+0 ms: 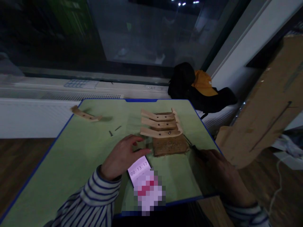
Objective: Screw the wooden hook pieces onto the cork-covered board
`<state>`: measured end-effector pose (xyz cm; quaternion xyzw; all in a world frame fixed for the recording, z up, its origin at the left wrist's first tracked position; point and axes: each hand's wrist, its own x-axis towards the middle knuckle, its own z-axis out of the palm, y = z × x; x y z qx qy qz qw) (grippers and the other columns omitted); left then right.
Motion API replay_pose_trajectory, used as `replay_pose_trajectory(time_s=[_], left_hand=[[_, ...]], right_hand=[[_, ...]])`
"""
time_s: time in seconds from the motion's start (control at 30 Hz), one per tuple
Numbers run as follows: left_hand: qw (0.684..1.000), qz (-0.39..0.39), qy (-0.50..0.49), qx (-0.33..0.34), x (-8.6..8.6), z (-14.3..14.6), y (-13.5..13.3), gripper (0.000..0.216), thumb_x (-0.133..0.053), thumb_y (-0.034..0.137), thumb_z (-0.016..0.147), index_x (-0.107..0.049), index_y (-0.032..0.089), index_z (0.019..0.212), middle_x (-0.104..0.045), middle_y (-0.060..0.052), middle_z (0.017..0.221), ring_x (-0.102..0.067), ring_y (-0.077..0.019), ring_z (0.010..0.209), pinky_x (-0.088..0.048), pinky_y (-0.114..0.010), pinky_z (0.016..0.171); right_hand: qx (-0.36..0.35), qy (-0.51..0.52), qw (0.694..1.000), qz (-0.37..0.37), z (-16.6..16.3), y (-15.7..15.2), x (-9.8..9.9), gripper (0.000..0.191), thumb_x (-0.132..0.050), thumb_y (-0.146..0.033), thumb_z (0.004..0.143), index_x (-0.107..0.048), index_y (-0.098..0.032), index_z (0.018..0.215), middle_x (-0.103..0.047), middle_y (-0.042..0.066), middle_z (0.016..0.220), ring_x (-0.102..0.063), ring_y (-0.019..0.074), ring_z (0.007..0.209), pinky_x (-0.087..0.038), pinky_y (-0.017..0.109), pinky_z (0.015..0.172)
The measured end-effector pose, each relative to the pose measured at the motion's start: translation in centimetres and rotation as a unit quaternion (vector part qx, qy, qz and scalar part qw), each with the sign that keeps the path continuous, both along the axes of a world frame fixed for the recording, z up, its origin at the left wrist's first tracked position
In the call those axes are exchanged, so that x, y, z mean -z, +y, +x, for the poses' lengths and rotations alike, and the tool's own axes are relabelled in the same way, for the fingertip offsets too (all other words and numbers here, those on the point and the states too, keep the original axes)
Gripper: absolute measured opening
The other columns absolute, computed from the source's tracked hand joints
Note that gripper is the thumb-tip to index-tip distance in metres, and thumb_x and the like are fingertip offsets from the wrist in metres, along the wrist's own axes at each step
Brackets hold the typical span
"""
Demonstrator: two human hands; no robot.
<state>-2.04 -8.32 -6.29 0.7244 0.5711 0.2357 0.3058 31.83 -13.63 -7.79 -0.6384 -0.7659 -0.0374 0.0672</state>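
Observation:
My left hand (pixel 124 154) hovers over the top of a phone (pixel 140 170), its thumb and fingers apart and nothing visible between them. The phone shows a timer; its lower part is pixelated. My right hand (pixel 217 171) is closed around the dark handle of a screwdriver (pixel 193 146), whose shaft points up and left toward a wooden piece. That piece has three curved, drilled slats (pixel 161 132) lying across a rough wooden block (pixel 170 146). A screw head shows in a hole of the nearest slat. Two loose screws (pixel 110 133) lie left of it.
A separate curved slat (pixel 86 116) with two holes rests at the green tabletop's (pixel 78 170) far left edge. Beyond are a radiator (pixel 38 116), a window, and an orange and black cap (pixel 204 83). A large cardboard sheet (pixel 265 104) leans at the right.

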Motion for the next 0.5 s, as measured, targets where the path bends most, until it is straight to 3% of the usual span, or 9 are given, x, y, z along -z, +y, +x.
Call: replay_pose_trajectory(time_s=[0.17, 0.5], left_hand=[[0.996, 0.046, 0.061, 0.052, -0.1, 1.6, -0.6, 0.044, -0.069, 0.044, 0.076, -0.063, 0.016, 0.109, -0.067, -0.01, 0.108, -0.06, -0.0276, 0.102, -0.046, -0.044, 0.091], [0.988, 0.045, 0.112, 0.094, -0.4, 1.9, 0.2, 0.035, -0.066, 0.04, 0.08, -0.063, 0.02, 0.109, -0.069, -0.005, 0.101, -0.062, -0.024, 0.095, -0.048, -0.038, 0.084]], right_hand=[[0.035, 0.011, 0.999, -0.016, -0.5, 0.1, 0.7, 0.028, -0.053, -0.034, 0.092, -0.057, -0.018, 0.113, -0.062, 0.006, 0.107, -0.062, 0.0159, 0.088, -0.054, 0.036, 0.076], [0.037, 0.04, 0.998, 0.001, -0.9, -0.3, 1.0, 0.024, -0.048, -0.032, 0.093, -0.061, -0.016, 0.106, -0.065, 0.009, 0.099, -0.063, 0.0194, 0.086, -0.053, 0.036, 0.075]])
